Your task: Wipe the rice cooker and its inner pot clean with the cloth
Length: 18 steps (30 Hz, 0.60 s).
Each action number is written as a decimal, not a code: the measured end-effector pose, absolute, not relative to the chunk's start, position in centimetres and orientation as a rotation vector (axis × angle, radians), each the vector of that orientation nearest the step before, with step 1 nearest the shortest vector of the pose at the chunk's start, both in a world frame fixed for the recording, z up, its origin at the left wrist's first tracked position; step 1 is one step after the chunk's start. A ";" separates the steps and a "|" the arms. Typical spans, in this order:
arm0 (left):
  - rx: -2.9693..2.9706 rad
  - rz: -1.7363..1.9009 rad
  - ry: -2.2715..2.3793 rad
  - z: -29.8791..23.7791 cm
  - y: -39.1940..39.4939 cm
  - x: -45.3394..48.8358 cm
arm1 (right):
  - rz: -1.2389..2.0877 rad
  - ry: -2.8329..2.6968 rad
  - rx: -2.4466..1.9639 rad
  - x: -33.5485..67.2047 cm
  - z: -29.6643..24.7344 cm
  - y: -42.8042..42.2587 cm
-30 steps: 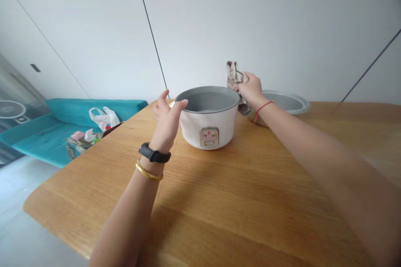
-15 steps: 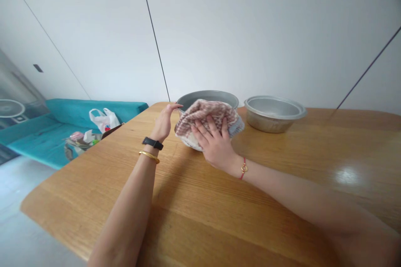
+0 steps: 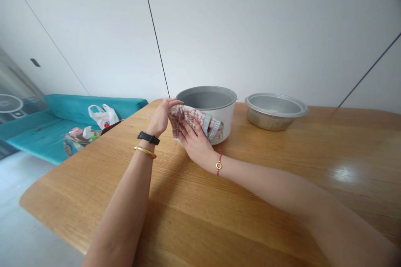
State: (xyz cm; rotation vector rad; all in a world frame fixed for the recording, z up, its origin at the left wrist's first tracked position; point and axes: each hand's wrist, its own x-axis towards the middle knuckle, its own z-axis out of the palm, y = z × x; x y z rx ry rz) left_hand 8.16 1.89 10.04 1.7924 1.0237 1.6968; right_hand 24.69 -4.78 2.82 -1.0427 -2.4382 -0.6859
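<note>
"Right hand (image 3: 198, 147)?"
"I'm pressing it, fingers outspread, on the cloth (image 3: 188, 112), against the white pot's (image 3: 229, 121) seven-o'clock side; the pot's standing at twelve."
"Left hand (image 3: 160, 117)?"
"I'm touching nine-o'clock; grip, I can't tell."

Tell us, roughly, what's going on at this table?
A person's right hand, fingers outstretched, presses a patterned cloth against the front-left side of a white cooker. The left hand is at the left edge of the cooker's rim. A metal pan stands apart to the right on the wooden table.
</note>
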 end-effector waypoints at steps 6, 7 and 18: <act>2.074 1.506 1.086 10.7 1.4 8.6 | -0.683 -2.550 -0.938 30.9 -0.9 -6.8; 2.106 1.501 1.098 10.7 1.4 8.8 | -0.619 -2.538 -0.963 32.3 -1.3 -7.0; 2.203 1.533 1.276 11.0 2.8 9.6 | 0.799 -1.123 -0.929 39.6 1.4 4.1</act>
